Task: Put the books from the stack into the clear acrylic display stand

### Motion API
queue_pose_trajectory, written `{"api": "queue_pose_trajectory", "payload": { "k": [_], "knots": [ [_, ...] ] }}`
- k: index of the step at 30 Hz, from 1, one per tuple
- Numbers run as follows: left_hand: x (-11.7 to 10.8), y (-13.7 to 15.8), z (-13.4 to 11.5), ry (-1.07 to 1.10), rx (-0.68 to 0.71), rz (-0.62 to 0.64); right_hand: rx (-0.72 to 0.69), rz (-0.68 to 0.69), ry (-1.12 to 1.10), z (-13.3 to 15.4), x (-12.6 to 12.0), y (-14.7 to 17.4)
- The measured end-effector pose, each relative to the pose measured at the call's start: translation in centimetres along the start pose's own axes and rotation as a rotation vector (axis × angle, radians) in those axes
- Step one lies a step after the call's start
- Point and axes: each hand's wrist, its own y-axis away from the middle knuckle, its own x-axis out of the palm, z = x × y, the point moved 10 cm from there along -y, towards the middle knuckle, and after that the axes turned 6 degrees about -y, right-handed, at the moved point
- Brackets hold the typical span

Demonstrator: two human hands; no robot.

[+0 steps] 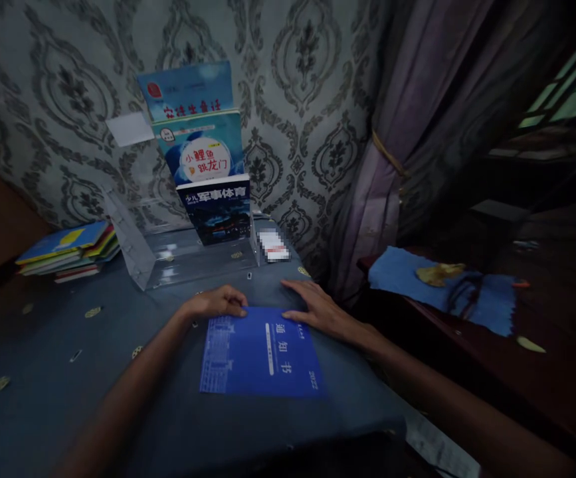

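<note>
A blue booklet (248, 365) with white characters and "2022" lies on the dark table, turned sideways to me. At its far edge, my left hand (215, 303) has curled fingers, with the thumb and fingertips closed on the rim. My right hand (320, 311) rests by the far right corner, its fingers stretched out and its thumb lying on the cover. Beyond the hands stands a clear acrylic rack (138, 255). Three books lean in it in steps: a dark one (220, 212) in front, a teal one (205, 149) behind, and a light-blue one (188, 89) at the back.
Several books (68, 249) are stacked at the left of the table (93, 372). A pixelated white item (274, 245) lies right of the rack. Patterned wallpaper (307, 60) and a tied curtain (375, 159) are behind. A blue cloth (397, 275) covers part of a dark red surface at right.
</note>
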Motion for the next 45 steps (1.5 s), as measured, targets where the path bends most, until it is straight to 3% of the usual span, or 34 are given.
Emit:
{"api": "queue_pose_trajectory", "payload": {
  "k": [4, 6, 9, 12, 15, 19, 28, 45],
  "knots": [
    [-3.2, 1.1, 1.6, 0.136, 0.059, -0.244, 0.152, -0.168, -0.386, -2.3, -1.1, -0.4],
    [-5.1, 2.0, 2.5, 0.208, 0.094, -0.388, 0.223, -0.182, -0.566, -3.0, -0.7, -0.8],
    [-6.7, 3.0, 3.7, 0.285, 0.131, -0.54, 0.2, -0.14, -0.699, -1.5, 0.3, -1.8],
    [-6.9, 3.3, 4.2, 0.321, 0.158, -0.62, 0.119, -0.052, -0.716, 1.3, 1.8, -2.8],
    [-6.9, 3.4, 4.1, 0.338, 0.185, -0.666, 0.103, 0.003, -0.71, 2.7, 3.5, -3.4],
    [-7.3, 3.9, 3.7, 0.341, 0.211, -0.703, 0.134, -0.02, -0.745, 2.6, 4.3, -4.4],
    [-9.3, 5.2, 3.1, 0.331, 0.247, -0.821, 0.011, -0.247, -0.653, 4.2, 0.4, -8.9],
    [-13.0, 5.8, 0.5, 0.379, 0.295, -0.954, -0.091, -0.37, -0.514, 6.9, -3.9, -14.0]
  ]
}}
